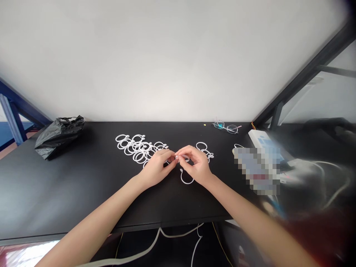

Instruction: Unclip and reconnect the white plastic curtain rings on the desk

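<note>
My left hand (159, 166) and my right hand (196, 163) meet over the black table, fingertips pinched together on a white plastic curtain ring (187, 160). Part of that ring shows beneath my right fingers; the rest is hidden by them. Just below my right hand lies a loose, open curtain ring (187, 183). To the left, a spread of several white curtain rings (135, 146) overlaps on the table and runs partly behind my left hand. A smaller group of rings (201, 143) lies behind my right hand, partly covered by it.
A crumpled black plastic bag (59, 135) sits at the left on the black table (91, 193). Eyeglasses (226, 128) lie near the wall at the back right. A white power strip (257, 137) and a blurred-out object (254, 168) are on the right. Cables (144, 252) hang below the front edge.
</note>
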Motion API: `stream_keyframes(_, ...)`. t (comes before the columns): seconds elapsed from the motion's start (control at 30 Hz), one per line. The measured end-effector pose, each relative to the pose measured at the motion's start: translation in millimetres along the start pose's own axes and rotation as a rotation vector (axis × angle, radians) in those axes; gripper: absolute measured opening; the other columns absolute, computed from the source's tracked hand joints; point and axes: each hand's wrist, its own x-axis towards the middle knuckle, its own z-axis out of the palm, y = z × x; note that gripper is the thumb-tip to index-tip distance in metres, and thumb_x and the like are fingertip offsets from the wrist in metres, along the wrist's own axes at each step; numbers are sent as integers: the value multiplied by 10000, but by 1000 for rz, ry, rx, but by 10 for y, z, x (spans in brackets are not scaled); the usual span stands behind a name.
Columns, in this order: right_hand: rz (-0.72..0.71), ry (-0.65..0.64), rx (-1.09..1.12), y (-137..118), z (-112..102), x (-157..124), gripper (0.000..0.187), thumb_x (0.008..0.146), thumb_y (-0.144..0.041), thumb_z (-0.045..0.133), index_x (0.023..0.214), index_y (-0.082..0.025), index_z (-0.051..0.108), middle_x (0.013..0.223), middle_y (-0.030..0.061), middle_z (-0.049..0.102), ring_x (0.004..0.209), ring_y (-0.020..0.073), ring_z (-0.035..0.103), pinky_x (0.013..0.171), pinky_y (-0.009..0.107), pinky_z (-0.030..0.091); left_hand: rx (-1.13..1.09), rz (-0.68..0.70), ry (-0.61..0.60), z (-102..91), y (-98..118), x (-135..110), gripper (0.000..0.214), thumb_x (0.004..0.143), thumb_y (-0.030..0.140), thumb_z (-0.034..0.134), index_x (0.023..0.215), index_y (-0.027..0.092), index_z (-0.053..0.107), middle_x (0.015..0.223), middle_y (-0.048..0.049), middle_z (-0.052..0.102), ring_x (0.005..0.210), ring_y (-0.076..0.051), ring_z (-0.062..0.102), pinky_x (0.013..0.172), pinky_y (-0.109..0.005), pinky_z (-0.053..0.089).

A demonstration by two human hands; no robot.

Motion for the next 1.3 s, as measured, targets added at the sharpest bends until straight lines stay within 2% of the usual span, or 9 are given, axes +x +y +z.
stream_keyframes(0.1, 16, 15, -4, 12, 3, -2, 66, 857, -156, 605, 893, -208, 624, 888, 42, 661, 774, 154, 646, 694, 298, 563, -7, 4, -3, 8, 3, 3, 183, 946, 234, 463, 801, 178, 559, 743, -15, 591, 711, -157, 549, 711, -289, 441)
stream_keyframes(0.4, 82, 26, -118, 3, -12, 5, 29, 860, -202, 633, 889, -206, 633, 857, 30, 669, 772, 159, 648, 704, 293, 556, -111, -78, 4, -9, 30, 2, 157, 943, 244, 479, 904, 172, 613, 769, -3, 628, 703, -135, 581, 677, -247, 446)
stream_keyframes(0.73, 71, -26, -171, 8, -19, 26, 46, 861, -190, 609, 822, -192, 632, 759, 14, 638, 666, 133, 594, 626, 267, 511, -106, -59, -21, 21, 3, -5, 175, 915, 220, 494, 760, 176, 563, 699, 22, 583, 633, -112, 522, 612, -219, 408)
stream_keyframes(1.3, 71, -40, -204, 6, -23, 21, 67, 872, -209, 593, 810, -193, 615, 733, 10, 637, 630, 128, 594, 598, 259, 505, -107, -48, -41, 43, 6, -23, 179, 916, 228, 493, 746, 181, 523, 700, 18, 576, 637, -115, 532, 627, -232, 422)
